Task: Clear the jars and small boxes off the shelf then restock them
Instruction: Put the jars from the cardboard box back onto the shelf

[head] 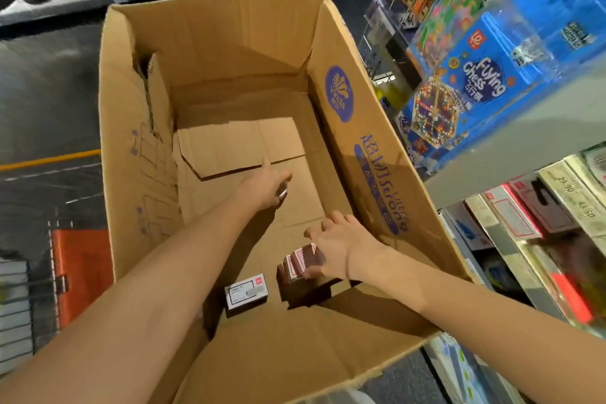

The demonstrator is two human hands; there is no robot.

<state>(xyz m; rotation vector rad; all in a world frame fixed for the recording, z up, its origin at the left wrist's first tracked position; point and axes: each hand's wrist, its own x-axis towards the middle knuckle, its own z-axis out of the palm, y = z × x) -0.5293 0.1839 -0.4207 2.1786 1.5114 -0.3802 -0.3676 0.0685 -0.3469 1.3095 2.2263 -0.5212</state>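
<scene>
Both forearms bare to frame edge, no sleeves, no watch/wristband. Left hand (267,188): shiny silvery ring-like glint at fingers, blurred. Right hand (341,248): bare.

carton (360,128): open | right hand (341,249): grip on small boxes stack (300,261) | left hand (267,188): small shiny object, unclear

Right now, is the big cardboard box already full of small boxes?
No, the cardboard box is mostly bare inside, with only one white small box and the stack under the right hand.
</scene>
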